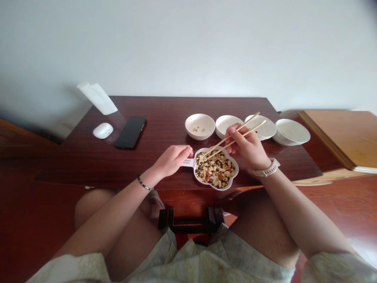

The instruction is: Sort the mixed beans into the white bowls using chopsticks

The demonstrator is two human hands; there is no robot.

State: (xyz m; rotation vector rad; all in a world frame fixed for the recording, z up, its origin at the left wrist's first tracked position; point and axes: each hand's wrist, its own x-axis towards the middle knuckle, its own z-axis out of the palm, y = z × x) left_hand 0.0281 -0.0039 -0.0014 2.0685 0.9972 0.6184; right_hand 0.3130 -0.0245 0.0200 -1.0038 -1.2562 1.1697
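Observation:
A flower-shaped white dish [235, 171] full of mixed beans and nuts sits at the near edge of the dark wooden table [165, 157]. My left hand [172, 159] is closed on the dish's short handle at its left side. My right hand [249, 147], with a white watch on the wrist, grips a pair of wooden chopsticks [235, 135]. Their tips reach down into the beans at the dish's upper left. Behind the dish stand several white bowls in a row; the leftmost bowl [200, 126] holds a few yellow beans.
A black phone [130, 132] lies at the left of the table, with a white mouse-like object [103, 130] and a white packet [97, 98] beyond it. A light wooden board [338, 137] lies to the right. My knees are under the table's front edge.

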